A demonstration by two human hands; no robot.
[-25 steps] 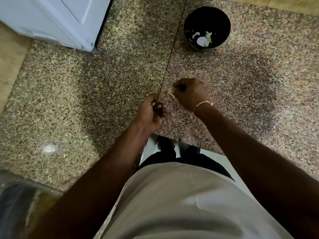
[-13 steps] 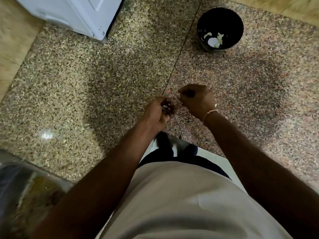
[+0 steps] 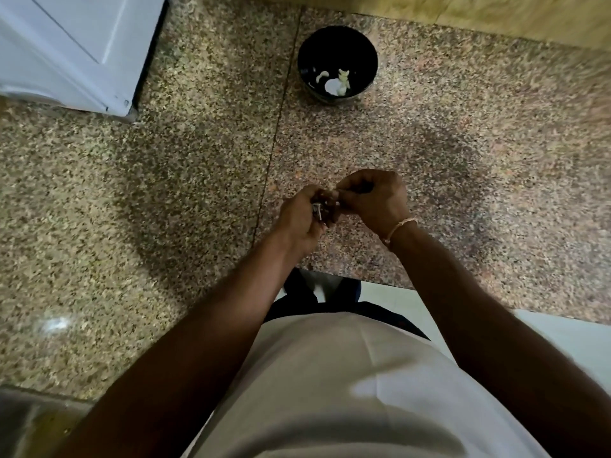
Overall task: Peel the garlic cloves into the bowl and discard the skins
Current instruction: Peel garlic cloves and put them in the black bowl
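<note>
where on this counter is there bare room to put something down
Bare granite lies left of the seam, between the white appliance and the left hand. More lies right of the black bowl, out to the wooden edge. It is crowded only where the left and right hand meet.

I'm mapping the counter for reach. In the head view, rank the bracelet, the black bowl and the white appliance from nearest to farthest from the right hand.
From the right hand:
1. Bracelet, on its own wrist.
2. Black bowl, ahead on the counter.
3. White appliance, far left corner.
</note>
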